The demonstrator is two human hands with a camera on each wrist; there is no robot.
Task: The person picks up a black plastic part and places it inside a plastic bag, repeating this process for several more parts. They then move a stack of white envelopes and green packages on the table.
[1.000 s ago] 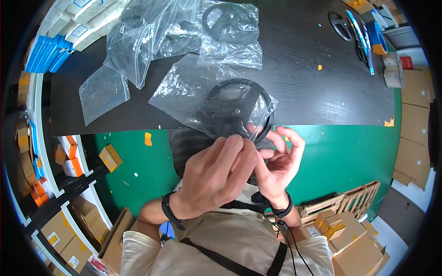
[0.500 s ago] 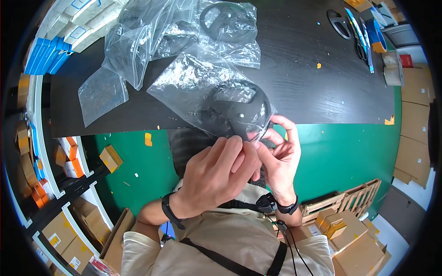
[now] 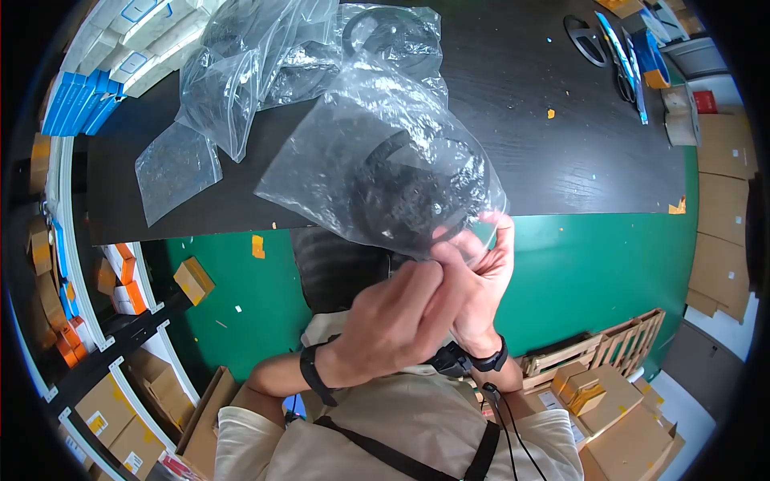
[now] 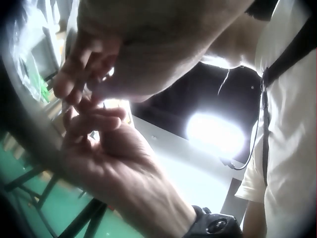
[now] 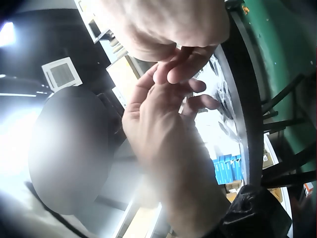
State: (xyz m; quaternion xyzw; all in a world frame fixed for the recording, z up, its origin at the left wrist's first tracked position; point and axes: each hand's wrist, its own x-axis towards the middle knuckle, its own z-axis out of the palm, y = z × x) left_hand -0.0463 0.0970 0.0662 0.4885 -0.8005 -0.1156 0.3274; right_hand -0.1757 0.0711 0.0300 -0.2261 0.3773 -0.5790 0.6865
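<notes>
A clear plastic bag (image 3: 313, 168) hangs over the near edge of the table with a black wheel-shaped part (image 3: 401, 188) inside it, its ring and spokes showing through the film. My left hand (image 3: 397, 321) pinches the bag's near edge between thumb and curled fingers. Right beside it, my right hand (image 3: 488, 293) holds the bag's near right corner, with fingertips seen through the plastic. Both hands' fingertips meet at this edge, and the left hand partly hides the right one. In the wrist views the hands come together, and their fingers hide most of the grip.
More clear bags (image 3: 212, 96) lie at the back left of the dark table (image 3: 529, 168), one holding another black wheel (image 3: 389, 36). Blue boxes (image 3: 76, 104) stand far left. A black curved part (image 3: 587, 40) lies at the back right. Shelving (image 3: 120, 385) stands on the left.
The bag has spread out and shifted slightly toward the right, and the wheel inside has turned and lies further within. My left hand has moved right, overlapping the right hand more.
</notes>
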